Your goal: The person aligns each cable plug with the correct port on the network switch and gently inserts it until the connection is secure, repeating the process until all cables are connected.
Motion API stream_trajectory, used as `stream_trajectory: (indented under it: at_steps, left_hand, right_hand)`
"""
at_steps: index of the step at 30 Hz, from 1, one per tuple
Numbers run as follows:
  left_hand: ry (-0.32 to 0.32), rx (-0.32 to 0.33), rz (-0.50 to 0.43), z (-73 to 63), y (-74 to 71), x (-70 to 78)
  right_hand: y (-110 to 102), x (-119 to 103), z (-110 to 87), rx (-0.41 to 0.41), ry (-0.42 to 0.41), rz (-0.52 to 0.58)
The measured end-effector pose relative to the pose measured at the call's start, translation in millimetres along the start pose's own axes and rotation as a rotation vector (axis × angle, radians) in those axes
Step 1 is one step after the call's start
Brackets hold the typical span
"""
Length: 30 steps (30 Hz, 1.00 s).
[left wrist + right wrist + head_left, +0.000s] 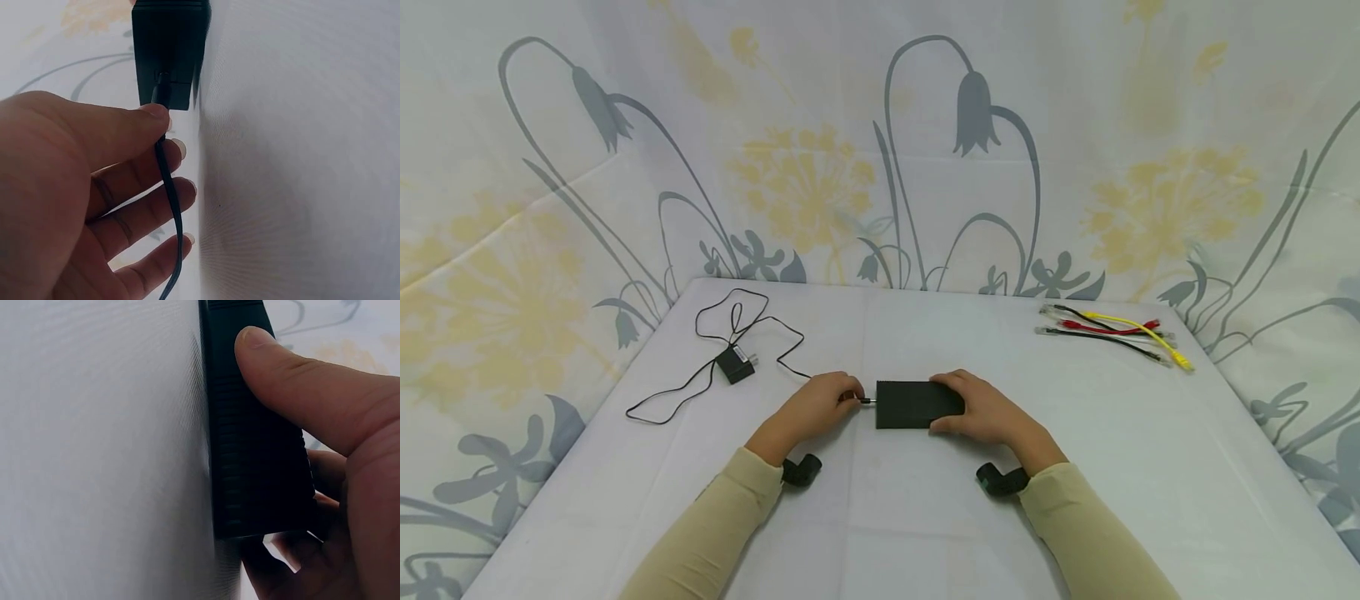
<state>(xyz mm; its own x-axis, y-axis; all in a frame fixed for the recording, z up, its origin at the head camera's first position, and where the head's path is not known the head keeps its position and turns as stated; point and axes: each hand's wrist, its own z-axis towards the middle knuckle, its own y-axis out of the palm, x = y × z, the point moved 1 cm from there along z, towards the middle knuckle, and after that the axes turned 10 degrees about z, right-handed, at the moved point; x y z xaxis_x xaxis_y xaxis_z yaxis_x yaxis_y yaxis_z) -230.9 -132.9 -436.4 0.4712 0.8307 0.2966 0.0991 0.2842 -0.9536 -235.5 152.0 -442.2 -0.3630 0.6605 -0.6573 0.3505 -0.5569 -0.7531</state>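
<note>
A flat black box (pixel 913 405) lies on the table before the person. My right hand (pixel 988 408) grips its right end, with the thumb (pixel 269 362) along one ribbed side and the fingers around the other. At the left end, my left hand (pixel 816 408) pinches the black barrel plug (pixel 162 90) of a thin cable (pixel 172 194) between thumb and fingertips. The plug points straight at the box's end face; in the head view a bit of bright metal shows between them. How deep it sits, I cannot tell. The cable runs back to a black power adapter (pixel 735 364).
Loops of the adapter's cord (pixel 673 408) spread over the table's left side. Several short network cables, among them a yellow cable (pixel 1138 327) and a red cable (pixel 1101 328), lie at the back right. A flower-patterned curtain (pixel 850 167) stands behind the white table (pixel 917 533).
</note>
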Motion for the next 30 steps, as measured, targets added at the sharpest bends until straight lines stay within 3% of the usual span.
stream_trajectory:
  at_steps: [11, 19, 30]
  left_hand:
    - [0.024, 0.016, -0.012, -1.1, -1.3, 3.5]
    - [-0.012, -0.018, -0.027, 1.0, 0.3, 3.6]
    - [-0.021, -0.006, -0.037, 1.6, 1.3, 5.5]
  right_hand:
    - [1.1, 3.2, -0.3, 0.001, -0.011, 0.017]
    - [0.0, 0.2, -0.9, 0.002, -0.027, 0.013]
    - [-1.1, -6.1, -2.6, -0.003, -0.012, 0.002]
